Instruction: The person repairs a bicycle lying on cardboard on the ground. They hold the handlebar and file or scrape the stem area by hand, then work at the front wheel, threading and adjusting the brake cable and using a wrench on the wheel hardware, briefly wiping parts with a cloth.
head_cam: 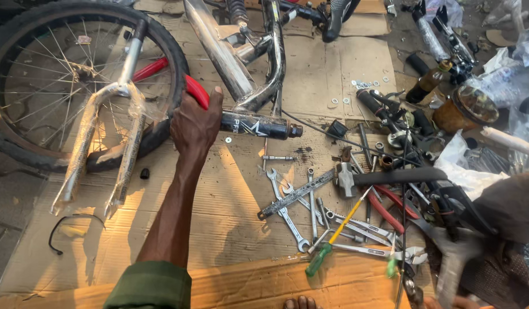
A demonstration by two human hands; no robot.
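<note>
Left hand (pixel 194 127), fingers wrapped on the frame (pixel 250 123), steadies it; fork (pixel 104 143) and wheel (pixel 35 86) lie unfitted; right hand's (pixel 456 269) fingers blurred, can't tell.

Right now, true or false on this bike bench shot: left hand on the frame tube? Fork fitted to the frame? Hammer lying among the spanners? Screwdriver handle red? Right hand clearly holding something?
1. The left hand grips the bike frame tube. True.
2. The fork is fitted to the frame. False: it lies loose, over the wheel and the cardboard.
3. A hammer lies by the spanners. True.
4. The screwdriver has a red handle. False: the handle is green, the shaft yellow.
5. The right hand is clearly holding something. False: it is a blur at the lower right; cannot tell.
</note>
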